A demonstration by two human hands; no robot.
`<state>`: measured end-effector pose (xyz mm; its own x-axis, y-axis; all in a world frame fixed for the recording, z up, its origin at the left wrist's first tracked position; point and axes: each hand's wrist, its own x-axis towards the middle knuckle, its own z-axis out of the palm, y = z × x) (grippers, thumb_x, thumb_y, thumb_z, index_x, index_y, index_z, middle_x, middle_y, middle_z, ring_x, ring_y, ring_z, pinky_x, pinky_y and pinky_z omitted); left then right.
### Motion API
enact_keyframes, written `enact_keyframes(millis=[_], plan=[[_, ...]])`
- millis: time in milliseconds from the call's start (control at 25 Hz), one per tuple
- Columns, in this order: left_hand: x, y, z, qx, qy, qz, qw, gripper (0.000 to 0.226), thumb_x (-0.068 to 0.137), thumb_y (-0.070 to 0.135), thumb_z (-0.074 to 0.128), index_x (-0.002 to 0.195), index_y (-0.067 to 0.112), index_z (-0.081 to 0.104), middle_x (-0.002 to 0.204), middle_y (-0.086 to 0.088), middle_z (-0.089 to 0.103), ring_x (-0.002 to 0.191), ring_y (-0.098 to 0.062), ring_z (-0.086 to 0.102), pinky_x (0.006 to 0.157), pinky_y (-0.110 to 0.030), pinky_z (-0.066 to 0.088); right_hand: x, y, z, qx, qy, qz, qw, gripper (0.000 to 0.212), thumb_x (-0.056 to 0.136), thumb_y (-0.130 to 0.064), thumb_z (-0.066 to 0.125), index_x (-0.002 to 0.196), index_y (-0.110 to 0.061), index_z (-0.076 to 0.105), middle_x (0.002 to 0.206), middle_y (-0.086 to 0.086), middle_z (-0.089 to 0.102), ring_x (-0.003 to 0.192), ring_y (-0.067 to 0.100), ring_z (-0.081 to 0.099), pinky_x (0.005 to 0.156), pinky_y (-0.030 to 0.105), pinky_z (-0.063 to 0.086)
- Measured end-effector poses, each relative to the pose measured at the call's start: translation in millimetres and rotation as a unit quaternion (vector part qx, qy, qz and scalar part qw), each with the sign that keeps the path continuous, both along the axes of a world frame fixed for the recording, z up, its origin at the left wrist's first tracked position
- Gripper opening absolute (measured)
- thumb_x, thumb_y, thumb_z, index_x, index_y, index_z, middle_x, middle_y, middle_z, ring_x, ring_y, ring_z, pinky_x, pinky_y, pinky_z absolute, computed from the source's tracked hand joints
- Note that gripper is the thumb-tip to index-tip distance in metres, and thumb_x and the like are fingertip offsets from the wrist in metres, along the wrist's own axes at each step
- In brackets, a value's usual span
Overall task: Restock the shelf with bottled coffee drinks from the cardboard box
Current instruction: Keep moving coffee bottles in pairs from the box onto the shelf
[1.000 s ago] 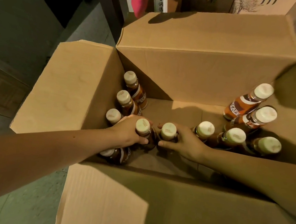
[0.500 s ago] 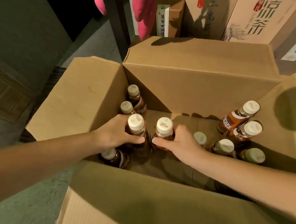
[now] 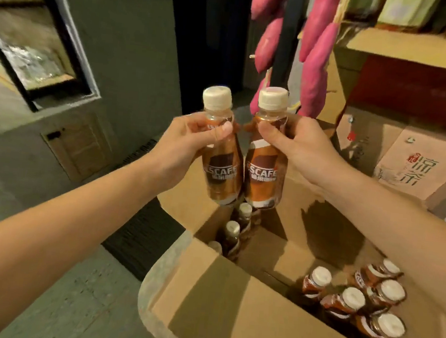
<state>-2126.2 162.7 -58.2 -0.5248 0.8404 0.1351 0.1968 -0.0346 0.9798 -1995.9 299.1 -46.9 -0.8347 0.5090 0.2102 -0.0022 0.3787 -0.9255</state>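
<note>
My left hand [image 3: 183, 148] grips a brown bottled coffee drink [image 3: 220, 168] with a cream cap by its neck. My right hand [image 3: 297, 148] holds a second coffee bottle [image 3: 265, 173] the same way. Both bottles are upright, side by side and touching, raised above the open cardboard box [image 3: 231, 300]. Several more coffee bottles [image 3: 353, 298] stand in the box's right corner, and a few others [image 3: 233, 232] line its left wall.
Pink sweet-potato shapes [image 3: 317, 58] hang from a dark post straight ahead. A shelf [image 3: 418, 48] with cartons stands at the upper right, with printed cardboard cartons [image 3: 412, 168] below it. A dark-framed cabinet [image 3: 37, 50] is on the left. A black floor mat [image 3: 142, 232] lies beside the box.
Both hands lifted their bottles out of the box and up to chest height. The view tilted up from the box toward the post and shelf.
</note>
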Motion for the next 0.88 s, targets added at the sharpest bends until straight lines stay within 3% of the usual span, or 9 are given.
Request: enact_keyframes(millis=[120,240,360,440,560,640,880], plan=[[-27,-43,42,0.052,0.010,0.047,0.997,0.029,0.082,0.036,0.061,0.101,0.015,0.066,0.106,-0.003,0.069,0.104,-0.019,0.065,0.088,-0.041,0.047,-39,-33,46,0.009,0.034,0.056,0.998,0.009,0.090,-0.035,0.053,0.094,-0.029,0.059,0.092,-0.012,0.065,0.090,0.001,0.061,0.082,0.023,0.046],[-60,-102,77,0.089,0.036,0.088,0.991,0.021,0.082,0.035,0.062,0.094,0.019,0.068,0.101,0.001,0.072,0.099,-0.017,0.067,0.085,-0.038,0.048,-90,-80,81,0.021,0.054,0.118,0.991,0.016,0.091,-0.036,0.049,0.096,-0.025,0.060,0.097,-0.005,0.067,0.094,0.010,0.063,0.083,0.029,0.048],[-98,-171,102,0.095,0.065,0.158,0.981,0.029,0.076,0.038,0.059,0.095,0.018,0.067,0.091,0.005,0.074,0.092,-0.013,0.069,0.081,-0.035,0.051,-151,-140,105,0.010,0.087,0.181,0.980,0.016,0.091,-0.033,0.051,0.090,-0.022,0.062,0.087,-0.006,0.068,0.078,0.002,0.066,0.069,0.018,0.052],[-128,-216,112,0.090,0.086,0.200,0.972,0.038,0.074,0.041,0.058,0.100,0.015,0.066,0.091,0.005,0.074,0.092,-0.011,0.070,0.080,-0.033,0.052,-195,-181,113,-0.007,0.104,0.203,0.974,0.015,0.091,-0.029,0.052,0.088,-0.020,0.064,0.087,-0.006,0.070,0.076,0.001,0.068,0.068,0.015,0.054],[-187,-294,123,0.086,0.103,0.260,0.956,0.048,0.073,0.043,0.059,0.109,0.012,0.064,0.100,0.003,0.073,0.100,-0.015,0.067,0.091,-0.041,0.050,-268,-254,121,-0.001,0.103,0.240,0.965,0.017,0.091,-0.031,0.053,0.089,-0.019,0.064,0.094,-0.003,0.071,0.085,0.007,0.067,0.072,0.020,0.053],[-232,-348,129,0.076,0.118,0.288,0.947,0.040,0.080,0.039,0.059,0.109,0.012,0.064,0.104,0.001,0.072,0.104,-0.017,0.065,0.098,-0.046,0.047,-318,-303,126,0.001,0.109,0.256,0.961,0.018,0.090,-0.033,0.054,0.087,-0.019,0.065,0.095,-0.002,0.071,0.086,0.009,0.067,0.073,0.024,0.051],[-367,-493,152,0.043,0.155,0.368,0.916,0.023,0.089,0.037,0.057,0.103,0.020,0.065,0.109,-0.003,0.070,0.104,-0.020,0.064,0.098,-0.048,0.046,-471,-443,144,-0.010,0.106,0.325,0.940,0.037,0.080,-0.047,0.056,0.100,-0.017,0.065,0.108,0.002,0.068,0.107,0.020,0.061,0.099,0.043,0.044]])
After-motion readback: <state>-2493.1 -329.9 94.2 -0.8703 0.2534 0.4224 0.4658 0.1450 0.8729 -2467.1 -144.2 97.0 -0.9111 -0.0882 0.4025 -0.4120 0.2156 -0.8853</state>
